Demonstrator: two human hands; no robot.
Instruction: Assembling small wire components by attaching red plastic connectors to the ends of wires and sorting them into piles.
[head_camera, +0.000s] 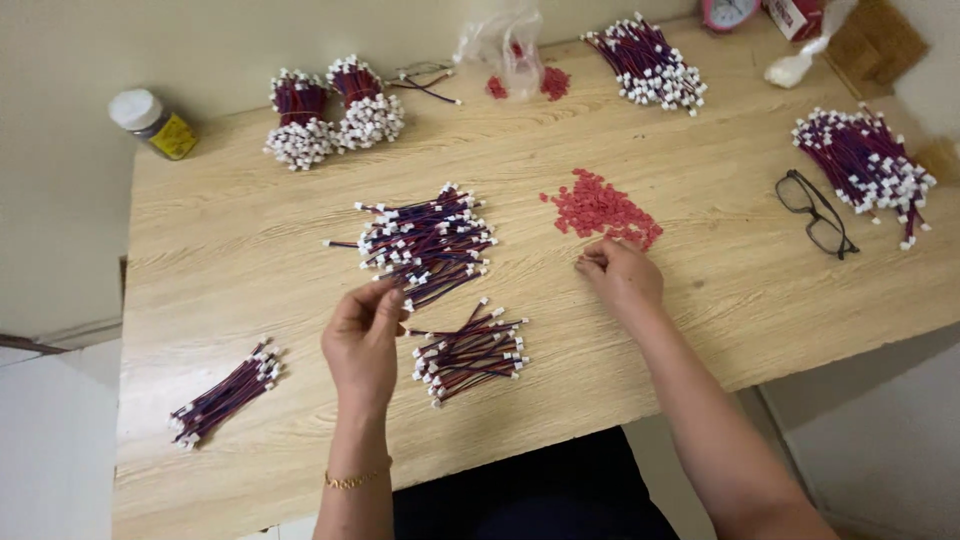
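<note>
Left hand (362, 340) pinches thin wire lead (412, 288), right hand (618, 272) by flat red bits (600, 210)

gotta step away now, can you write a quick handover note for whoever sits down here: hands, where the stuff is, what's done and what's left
Left hand: fingers pinched at the near edge of the big loose wire pile; what it grips is too small to tell.
Right hand: fingertips closed at the near edge of the red pieces.
A smaller wire pile lies between the hands, a small bunch at the near left.
Tied bundles stand at the back left, more wire heaps at the back and right.
Done and left: cannot tell which piles are finished.
</note>
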